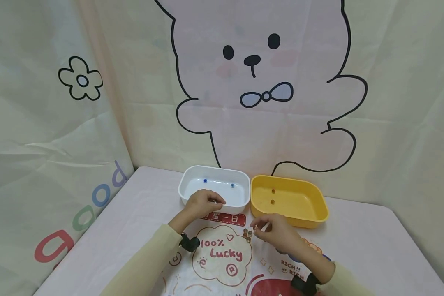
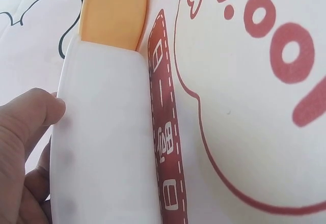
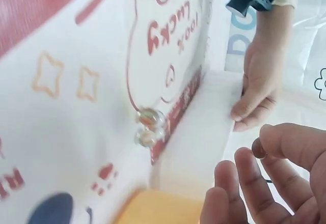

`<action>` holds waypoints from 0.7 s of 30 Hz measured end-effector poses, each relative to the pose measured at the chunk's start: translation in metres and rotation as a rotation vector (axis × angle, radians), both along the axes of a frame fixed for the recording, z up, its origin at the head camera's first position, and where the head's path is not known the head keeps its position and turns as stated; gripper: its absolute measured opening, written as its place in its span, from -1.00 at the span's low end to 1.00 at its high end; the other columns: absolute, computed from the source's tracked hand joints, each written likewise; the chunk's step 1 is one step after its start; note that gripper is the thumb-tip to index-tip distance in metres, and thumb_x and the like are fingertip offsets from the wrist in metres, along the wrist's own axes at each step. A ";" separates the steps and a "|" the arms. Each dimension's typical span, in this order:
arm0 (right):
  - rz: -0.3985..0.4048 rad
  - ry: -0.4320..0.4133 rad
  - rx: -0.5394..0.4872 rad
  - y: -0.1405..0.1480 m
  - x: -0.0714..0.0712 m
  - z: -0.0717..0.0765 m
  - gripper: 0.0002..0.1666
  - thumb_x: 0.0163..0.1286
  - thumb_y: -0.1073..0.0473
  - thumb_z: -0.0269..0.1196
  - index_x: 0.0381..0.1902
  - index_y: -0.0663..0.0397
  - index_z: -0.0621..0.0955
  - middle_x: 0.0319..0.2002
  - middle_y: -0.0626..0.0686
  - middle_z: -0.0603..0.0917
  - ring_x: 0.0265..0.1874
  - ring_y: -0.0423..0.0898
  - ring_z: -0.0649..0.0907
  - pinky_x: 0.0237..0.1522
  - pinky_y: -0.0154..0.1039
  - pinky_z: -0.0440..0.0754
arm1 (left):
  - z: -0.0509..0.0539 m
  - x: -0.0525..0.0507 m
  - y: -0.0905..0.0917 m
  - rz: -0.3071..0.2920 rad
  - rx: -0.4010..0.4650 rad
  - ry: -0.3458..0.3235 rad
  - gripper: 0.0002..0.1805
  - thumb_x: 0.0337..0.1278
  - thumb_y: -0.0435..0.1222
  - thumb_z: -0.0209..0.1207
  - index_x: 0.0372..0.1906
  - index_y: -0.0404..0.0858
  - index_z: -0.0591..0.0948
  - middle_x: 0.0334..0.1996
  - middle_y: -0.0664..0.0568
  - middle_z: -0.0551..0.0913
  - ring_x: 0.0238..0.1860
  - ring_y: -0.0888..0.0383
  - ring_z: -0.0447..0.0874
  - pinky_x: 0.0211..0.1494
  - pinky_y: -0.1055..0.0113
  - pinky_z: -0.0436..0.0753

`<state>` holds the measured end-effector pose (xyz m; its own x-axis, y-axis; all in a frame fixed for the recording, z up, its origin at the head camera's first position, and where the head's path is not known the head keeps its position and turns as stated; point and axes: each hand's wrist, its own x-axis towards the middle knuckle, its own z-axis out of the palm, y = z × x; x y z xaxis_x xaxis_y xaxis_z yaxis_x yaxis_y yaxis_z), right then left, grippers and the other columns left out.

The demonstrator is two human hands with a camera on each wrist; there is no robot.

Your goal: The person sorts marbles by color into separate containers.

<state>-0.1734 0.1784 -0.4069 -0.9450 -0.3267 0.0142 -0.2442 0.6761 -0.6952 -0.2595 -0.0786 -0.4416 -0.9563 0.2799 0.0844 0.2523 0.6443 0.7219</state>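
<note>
The left hand grips the near rim of the white tray, its thumb tip at the wall and its other fingers curled over the edge. Between thumb and index finger, the right hand pinches a small brownish bead. Beside that hand, a small cluster of clear brownish beads lies on the printed cloth. One blue bead and another blue bead lie in the white tray.
The yellow tray stands right of the white one, close against it, with a brownish bead and a second brownish bead inside. A curtain with a bear drawing hangs behind the table.
</note>
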 end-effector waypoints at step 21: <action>-0.103 0.149 0.110 0.021 -0.021 0.040 -0.86 0.19 0.16 0.37 -0.25 -0.08 0.70 -0.37 -0.08 0.66 -0.39 -0.11 0.53 -0.38 -0.40 0.54 | -0.004 -0.002 0.000 0.002 0.001 0.003 -0.93 0.06 -0.15 0.29 -0.35 0.12 0.74 -0.31 0.28 0.72 -0.23 0.25 0.58 -0.09 0.25 0.54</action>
<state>-0.1943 0.1991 -0.3667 -0.9635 -0.2360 0.1261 -0.2647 0.7723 -0.5775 -0.2616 -0.0784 -0.4454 -0.9565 0.2781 0.0878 0.2535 0.6439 0.7219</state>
